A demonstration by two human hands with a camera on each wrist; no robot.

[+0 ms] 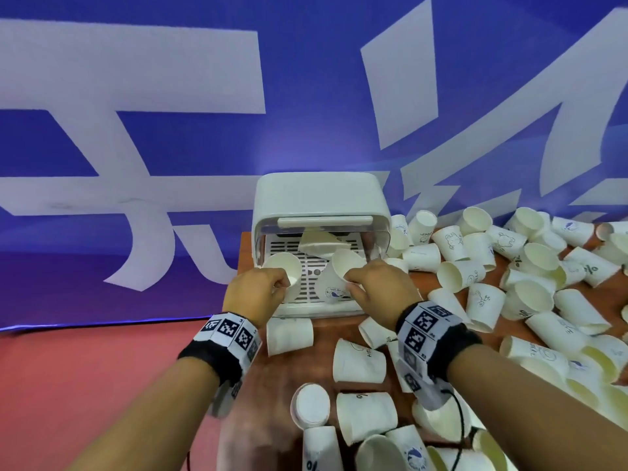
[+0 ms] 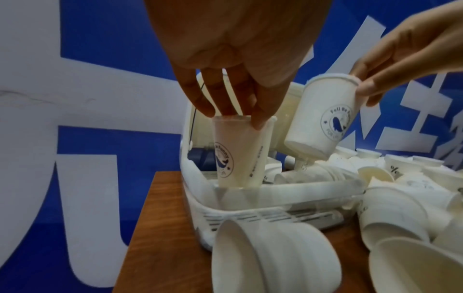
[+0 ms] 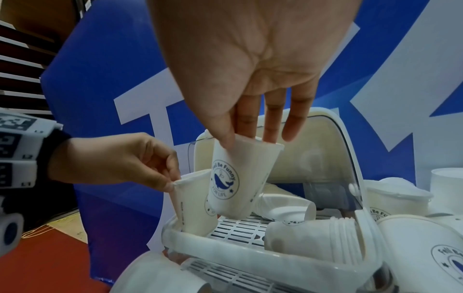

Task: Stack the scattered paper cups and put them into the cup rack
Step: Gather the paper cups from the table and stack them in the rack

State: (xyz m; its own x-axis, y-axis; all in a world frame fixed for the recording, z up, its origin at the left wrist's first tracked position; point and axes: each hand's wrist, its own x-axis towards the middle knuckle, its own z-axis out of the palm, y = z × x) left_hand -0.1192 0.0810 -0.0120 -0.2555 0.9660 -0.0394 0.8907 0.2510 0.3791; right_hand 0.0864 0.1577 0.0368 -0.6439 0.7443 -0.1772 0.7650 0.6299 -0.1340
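Observation:
The white cup rack [image 1: 319,205] stands on the table with its lid raised. My left hand [image 1: 282,285] pinches the rim of a whale-print paper cup [image 2: 238,154], whose base sits in the rack's left front corner [image 2: 250,200]. My right hand [image 1: 351,280] pinches the rim of a second whale-print cup [image 3: 240,178], held tilted just above the rack floor, beside the left cup [image 3: 192,202]. A nested stack of cups [image 3: 313,236] lies on its side inside the rack at the right. Another cup [image 3: 285,208] lies behind it.
Several loose paper cups [image 1: 509,287] cover the brown table [image 1: 316,341] right of the rack, and more lie in front of it [image 1: 360,365]. The table's left edge runs just left of the rack, with red floor [image 1: 85,385] below. A blue banner [image 1: 170,147] hangs behind.

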